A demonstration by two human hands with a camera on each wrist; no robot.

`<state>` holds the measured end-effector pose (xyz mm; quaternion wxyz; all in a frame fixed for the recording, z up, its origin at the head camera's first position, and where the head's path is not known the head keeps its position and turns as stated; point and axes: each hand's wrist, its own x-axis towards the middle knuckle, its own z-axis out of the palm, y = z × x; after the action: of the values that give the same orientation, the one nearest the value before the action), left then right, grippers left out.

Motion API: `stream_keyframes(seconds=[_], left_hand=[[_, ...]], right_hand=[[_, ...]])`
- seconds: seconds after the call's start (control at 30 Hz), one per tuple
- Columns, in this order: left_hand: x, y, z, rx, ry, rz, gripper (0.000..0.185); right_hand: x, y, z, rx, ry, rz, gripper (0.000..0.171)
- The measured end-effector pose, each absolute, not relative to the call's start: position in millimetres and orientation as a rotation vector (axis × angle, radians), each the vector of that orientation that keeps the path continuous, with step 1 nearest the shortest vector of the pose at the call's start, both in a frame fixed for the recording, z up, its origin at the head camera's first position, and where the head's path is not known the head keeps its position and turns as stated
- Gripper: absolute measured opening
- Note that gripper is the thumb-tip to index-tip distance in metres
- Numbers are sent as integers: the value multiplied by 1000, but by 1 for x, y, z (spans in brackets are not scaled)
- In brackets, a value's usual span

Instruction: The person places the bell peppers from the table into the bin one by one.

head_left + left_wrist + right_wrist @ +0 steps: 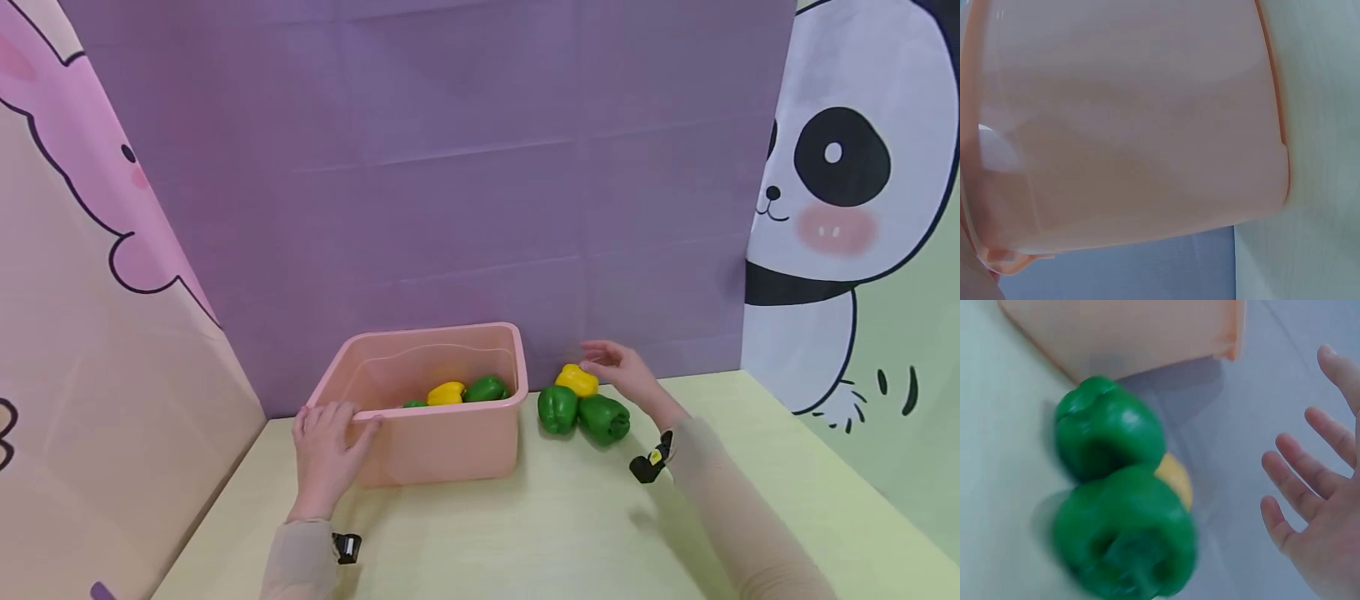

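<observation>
My left hand point(324, 454) holds the front left corner of a pink plastic bin point(442, 446), its fingers over the rim and the thumb along the front. In the left wrist view the bin's wall point(1135, 137) fills most of the picture. Inside lie a yellow bell pepper point(446, 393) and a green one point(486, 389), with a bit of another green one beside them. My right hand point(618, 371), fingers spread, hovers by a yellow bell pepper point(576, 380) right of the bin. Two green bell peppers point(1110, 428) point(1129, 534) lie against that yellow one and partly hide it in the right wrist view.
The bin and the loose peppers stand on a pale wooden table point(480, 542), near its back edge. A purple cloth point(465, 183) hangs right behind them. Panels printed with cartoon animals stand at the left and right, and each wrist wears a small black camera point(651, 458).
</observation>
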<state>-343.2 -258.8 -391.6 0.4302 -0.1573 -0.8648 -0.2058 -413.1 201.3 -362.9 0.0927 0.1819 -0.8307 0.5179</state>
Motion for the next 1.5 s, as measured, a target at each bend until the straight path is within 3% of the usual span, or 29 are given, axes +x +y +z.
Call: stream_keyframes(seconds=[0.3, 0.8, 1.5], left_hand=[[-344, -259, -391, -389, -2164, -524, 36], [-346, -259, -394, -390, -2173, -581, 33], [-340, -258, -391, -378, -2158, -564, 33]], right_hand=[[-409, 220, -414, 404, -2522, 1540, 64], [-411, 212, -465, 203, -2459, 1713, 70], [-403, 205, -467, 120, -2457, 1633, 71]])
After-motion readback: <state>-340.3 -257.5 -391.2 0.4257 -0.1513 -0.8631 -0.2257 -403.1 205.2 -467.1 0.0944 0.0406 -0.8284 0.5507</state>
